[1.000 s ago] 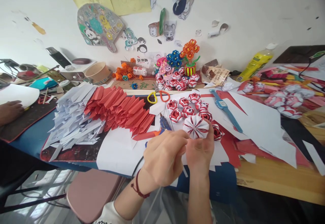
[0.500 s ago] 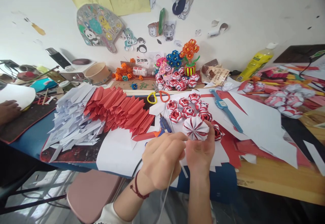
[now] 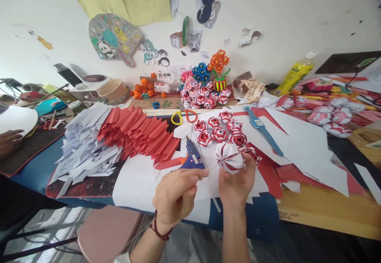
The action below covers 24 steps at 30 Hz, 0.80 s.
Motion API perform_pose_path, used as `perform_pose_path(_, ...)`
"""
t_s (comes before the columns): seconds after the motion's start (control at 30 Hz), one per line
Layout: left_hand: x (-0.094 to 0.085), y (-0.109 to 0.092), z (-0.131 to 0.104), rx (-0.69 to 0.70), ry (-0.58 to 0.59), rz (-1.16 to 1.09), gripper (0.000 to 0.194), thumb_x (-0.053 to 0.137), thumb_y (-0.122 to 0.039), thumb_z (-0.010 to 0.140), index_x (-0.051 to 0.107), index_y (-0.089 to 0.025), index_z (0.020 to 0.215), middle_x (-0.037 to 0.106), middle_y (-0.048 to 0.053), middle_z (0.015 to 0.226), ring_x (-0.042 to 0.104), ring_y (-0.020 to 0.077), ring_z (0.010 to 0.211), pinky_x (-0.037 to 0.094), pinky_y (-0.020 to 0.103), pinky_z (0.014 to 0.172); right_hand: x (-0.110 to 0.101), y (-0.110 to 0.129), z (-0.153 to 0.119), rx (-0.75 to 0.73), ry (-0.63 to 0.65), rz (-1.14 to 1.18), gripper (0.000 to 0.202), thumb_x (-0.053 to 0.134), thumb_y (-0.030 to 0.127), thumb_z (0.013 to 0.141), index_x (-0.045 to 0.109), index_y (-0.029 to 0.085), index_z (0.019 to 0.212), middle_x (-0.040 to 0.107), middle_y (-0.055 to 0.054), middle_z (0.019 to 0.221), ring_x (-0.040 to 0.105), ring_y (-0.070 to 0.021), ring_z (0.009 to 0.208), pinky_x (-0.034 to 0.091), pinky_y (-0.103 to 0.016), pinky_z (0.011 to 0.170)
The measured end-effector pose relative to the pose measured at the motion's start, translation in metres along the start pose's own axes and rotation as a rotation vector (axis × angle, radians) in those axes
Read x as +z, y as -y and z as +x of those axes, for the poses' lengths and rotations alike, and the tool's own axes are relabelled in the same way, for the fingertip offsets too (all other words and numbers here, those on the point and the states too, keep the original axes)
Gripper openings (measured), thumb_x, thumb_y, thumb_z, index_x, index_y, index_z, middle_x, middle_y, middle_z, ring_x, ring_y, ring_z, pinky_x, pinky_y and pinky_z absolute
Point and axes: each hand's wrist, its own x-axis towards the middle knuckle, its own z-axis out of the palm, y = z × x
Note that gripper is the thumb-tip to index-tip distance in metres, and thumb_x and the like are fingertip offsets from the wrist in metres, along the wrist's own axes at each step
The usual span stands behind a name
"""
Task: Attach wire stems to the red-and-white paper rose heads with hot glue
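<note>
A white and red folded-paper ball [image 3: 229,157] rests in my right hand [image 3: 238,179], its fingers wrapped round the underside and right side. To its left, my left hand [image 3: 177,193] pinches a thin wire [image 3: 213,168] whose tip reaches the ball's lower left side. Several red and white paper flowers [image 3: 219,134] lie just behind the ball. A blue glue gun [image 3: 194,155] sits behind my left hand. Piles of folded red paper [image 3: 138,132] and folded white paper [image 3: 86,140] spread to the left.
Yellow-and-red-handled scissors [image 3: 186,116] and a blue watch [image 3: 263,130] lie on the table. A yellow bottle [image 3: 294,74] stands at the back right. Another person's hand [image 3: 11,142] holds a white sheet at the far left. A pink stool [image 3: 110,233] is below the table edge.
My left hand has moved left and down, away from the ball, showing the wire between them. The ball has tilted in my right hand. The whole view has shifted slightly.
</note>
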Motion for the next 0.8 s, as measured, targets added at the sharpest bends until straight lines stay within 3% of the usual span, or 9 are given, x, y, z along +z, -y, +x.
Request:
perform_pose_path(0.23, -0.001, 0.003, -0.007, 0.010, -0.007, -0.079, 0.028, 0.055, -0.003, 0.094, 0.065, -0.013, 0.118, 0.079, 0.008, 0.098, 0.076, 0.0148, 0.079, 0.062, 0.024, 0.064, 0.001, 0.001, 0.000, -0.037, 0.029, -0.028, 0.047, 0.086, 0.035, 0.066, 0.064, 0.033, 0.107, 0.067, -0.005, 0.123, 0.063, -0.0297, 0.118, 0.054, -0.052, 0.093)
perform_pose_path(0.4, 0.000, 0.004, -0.011, -0.035, -0.042, -0.121, 0.026, 0.055, -0.008, 0.096, 0.065, -0.015, 0.119, 0.079, 0.008, 0.098, 0.076, 0.0155, 0.074, 0.063, 0.025, 0.058, -0.001, 0.001, -0.002, -0.045, 0.052, -0.022, 0.046, 0.086, 0.035, 0.067, 0.064, 0.034, 0.108, 0.068, -0.004, 0.123, 0.065, -0.0289, 0.117, 0.056, -0.048, 0.089)
perform_pose_path(0.8, -0.001, 0.002, -0.009, 0.033, -0.015, -0.087, 0.030, 0.052, -0.006, 0.096, 0.065, -0.014, 0.121, 0.080, 0.009, 0.097, 0.077, 0.0152, 0.076, 0.063, 0.022, 0.058, -0.002, 0.002, -0.005, -0.033, 0.035, -0.021, 0.045, 0.086, 0.033, 0.066, 0.064, 0.030, 0.105, 0.069, -0.007, 0.121, 0.066, -0.0287, 0.114, 0.057, -0.045, 0.084)
